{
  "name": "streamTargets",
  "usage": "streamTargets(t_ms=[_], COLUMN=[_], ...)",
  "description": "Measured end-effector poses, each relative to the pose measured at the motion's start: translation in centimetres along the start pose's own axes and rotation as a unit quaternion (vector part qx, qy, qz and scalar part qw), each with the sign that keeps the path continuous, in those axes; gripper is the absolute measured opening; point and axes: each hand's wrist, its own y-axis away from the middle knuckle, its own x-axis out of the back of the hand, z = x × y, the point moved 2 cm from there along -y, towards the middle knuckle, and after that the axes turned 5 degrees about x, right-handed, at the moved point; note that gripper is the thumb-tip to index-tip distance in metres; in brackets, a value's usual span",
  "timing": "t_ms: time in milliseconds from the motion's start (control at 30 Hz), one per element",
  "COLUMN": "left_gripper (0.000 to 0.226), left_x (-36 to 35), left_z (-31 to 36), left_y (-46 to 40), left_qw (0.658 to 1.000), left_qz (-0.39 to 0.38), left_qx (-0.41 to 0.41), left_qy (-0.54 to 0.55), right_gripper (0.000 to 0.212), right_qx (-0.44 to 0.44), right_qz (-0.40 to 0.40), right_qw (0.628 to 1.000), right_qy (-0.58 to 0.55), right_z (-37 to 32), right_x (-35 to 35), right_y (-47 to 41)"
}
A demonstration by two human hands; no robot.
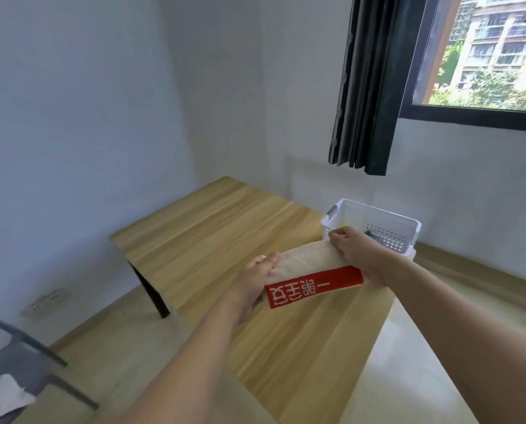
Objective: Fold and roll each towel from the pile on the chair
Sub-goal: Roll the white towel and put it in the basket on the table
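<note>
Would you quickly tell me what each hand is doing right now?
Left hand: grips the left end of the folded towel.
Right hand: grips the towel's right end, beside the white basket.

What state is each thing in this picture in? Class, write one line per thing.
towel: folded into a strip, held above the table
left hand: grips the towel's left end
right hand: grips the towel's right end
basket: upright on the table
curtain: drawn aside
</note>
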Motion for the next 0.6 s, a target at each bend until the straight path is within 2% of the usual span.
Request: streamTargets(t_ms=[100, 200, 367, 467, 600], left_gripper=[0.035, 0.034, 0.027, 0.021, 0.005], left_x=[-5.3, -9.5, -14.5, -16.5, -19.1], left_z=[0.7, 1.8, 2.7, 4.0, 6.5], left_y=[-2.5, -5.2, -7.6, -9.7, -14.3], left_qw=[0.999, 0.998, 0.995, 0.995, 0.992], left_qz=[-0.010, 0.014, -0.053, -0.010, 0.019], left_qx=[0.003, -0.023, -0.013, -0.009, -0.018], left_qy=[-0.033, -0.059, -0.083, -0.103, -0.121], right_gripper=[0.018, 0.025, 0.027, 0.028, 0.026], right_qx=[0.014, 0.031, 0.053, 0.068, 0.111], right_qz=[0.007, -0.011, -0.102, -0.144, -0.133], right_qw=[1.000, 0.999, 0.989, 0.977, 0.968], right_qy=[0.009, 0.028, 0.093, 0.139, 0.182], right_z=[1.2, 3.1, 4.9, 4.8, 3.8], right_x=[5.0, 9.6, 16.3, 18.5, 21.0], right_y=[-2.7, -6.0, -11.1, -14.1, -18.2])
